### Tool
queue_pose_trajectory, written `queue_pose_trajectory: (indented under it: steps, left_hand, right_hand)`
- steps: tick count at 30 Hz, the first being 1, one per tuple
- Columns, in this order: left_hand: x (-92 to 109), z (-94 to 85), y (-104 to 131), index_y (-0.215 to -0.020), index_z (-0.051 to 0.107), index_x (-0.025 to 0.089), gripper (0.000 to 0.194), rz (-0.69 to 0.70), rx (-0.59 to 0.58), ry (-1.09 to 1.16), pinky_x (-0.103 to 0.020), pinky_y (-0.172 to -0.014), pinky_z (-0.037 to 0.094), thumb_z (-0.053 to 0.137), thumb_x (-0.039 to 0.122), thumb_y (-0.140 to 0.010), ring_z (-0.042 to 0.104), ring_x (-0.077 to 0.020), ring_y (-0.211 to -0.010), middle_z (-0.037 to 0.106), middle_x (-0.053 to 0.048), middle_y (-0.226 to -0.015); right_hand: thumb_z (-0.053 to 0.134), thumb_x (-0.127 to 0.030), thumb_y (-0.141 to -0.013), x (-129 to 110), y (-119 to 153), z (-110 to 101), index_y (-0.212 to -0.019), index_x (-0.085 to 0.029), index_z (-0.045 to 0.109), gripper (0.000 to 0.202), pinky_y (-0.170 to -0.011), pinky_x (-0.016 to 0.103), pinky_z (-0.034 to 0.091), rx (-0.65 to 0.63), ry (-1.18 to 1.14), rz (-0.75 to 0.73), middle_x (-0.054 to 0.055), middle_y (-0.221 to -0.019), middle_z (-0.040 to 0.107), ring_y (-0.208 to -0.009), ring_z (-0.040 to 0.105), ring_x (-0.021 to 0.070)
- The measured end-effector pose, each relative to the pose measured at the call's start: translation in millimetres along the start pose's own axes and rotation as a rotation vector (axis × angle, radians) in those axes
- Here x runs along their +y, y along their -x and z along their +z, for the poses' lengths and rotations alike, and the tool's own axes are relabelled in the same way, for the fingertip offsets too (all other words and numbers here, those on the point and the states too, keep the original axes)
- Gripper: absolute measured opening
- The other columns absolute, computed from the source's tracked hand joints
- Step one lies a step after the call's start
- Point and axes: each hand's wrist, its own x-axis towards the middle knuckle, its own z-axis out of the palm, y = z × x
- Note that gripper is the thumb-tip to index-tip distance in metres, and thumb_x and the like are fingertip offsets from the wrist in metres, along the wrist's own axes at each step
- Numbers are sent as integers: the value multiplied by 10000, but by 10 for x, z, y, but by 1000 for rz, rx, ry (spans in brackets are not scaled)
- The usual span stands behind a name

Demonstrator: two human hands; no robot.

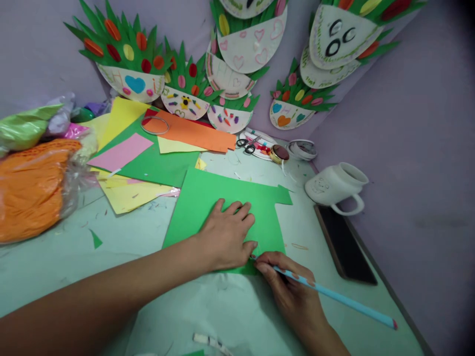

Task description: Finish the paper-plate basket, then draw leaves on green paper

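A green sheet of paper (208,198) lies flat on the table in front of me, with a notched tab at its upper right corner. My left hand (230,235) rests on it, palm down, fingers spread. At the sheet's lower right edge, my right hand (293,291) grips a light blue pencil (352,302) with a reddish end. The pencil slants down to the left, and its tip meets the paper close to my left thumb. Any mark under the tip is too small to make out.
Coloured paper sheets (166,168) and a bagged orange bundle (29,193) lie left. Scissors (248,146) and a tape roll (302,149) sit at the back. A white mug (334,185) and dark phone (347,247) stand right. Decorated paper crafts (133,81) lean against the wall.
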Motion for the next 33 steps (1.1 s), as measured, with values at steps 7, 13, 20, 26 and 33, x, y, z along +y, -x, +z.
queue_pose_trajectory:
  steps: [7, 13, 20, 26, 33]
  left_hand:
    - [-6, 9, 7, -1181, 487, 167, 453, 6, 7, -5, -586, -1014, 218, 449, 455, -834, 349, -304, -1264, 376, -114, -1426]
    - [-10, 15, 5, -1166, 498, 166, 446, 14, 27, -12, -591, -1002, 240, 460, 455, -828, 369, -301, -1247, 385, -122, -1420]
    - [-13, 3, 9, -1173, 496, 162, 451, 12, 26, -16, -593, -1002, 241, 465, 450, -827, 365, -298, -1250, 382, -127, -1422]
    - [-5, 1, -6, -1182, 493, 159, 457, 7, 6, -11, -587, -1011, 227, 461, 447, -828, 354, -296, -1260, 375, -125, -1428]
    - [-2, -88, -17, -1253, 461, 129, 673, 10, -97, 43, -610, -1028, 181, 509, 566, -743, 294, -322, -1304, 299, -154, -1464]
  right_hand:
    - [534, -224, -838, -43, 12, -34, -713, -191, 616, 153, -437, 185, 413, 1, 18, 37, -17, -552, 600, -465, 539, 109]
    - [526, -237, -848, -51, 53, -50, -679, -192, 596, 189, -451, 183, 404, -8, 33, 73, -29, -532, 581, -471, 540, 104]
    - [514, -271, -858, -40, 106, -71, -667, -191, 595, 222, -465, 201, 399, -16, 3, 128, -25, -525, 567, -473, 537, 113]
    - [526, -288, -849, -23, 135, -81, -617, -187, 593, 261, -424, 204, 364, -1, -67, 201, -18, -502, 549, -446, 514, 112]
    - [536, -306, -840, -20, 82, -124, -576, -181, 580, 295, -436, 204, 403, 190, -206, 278, -3, -513, 559, -479, 528, 123]
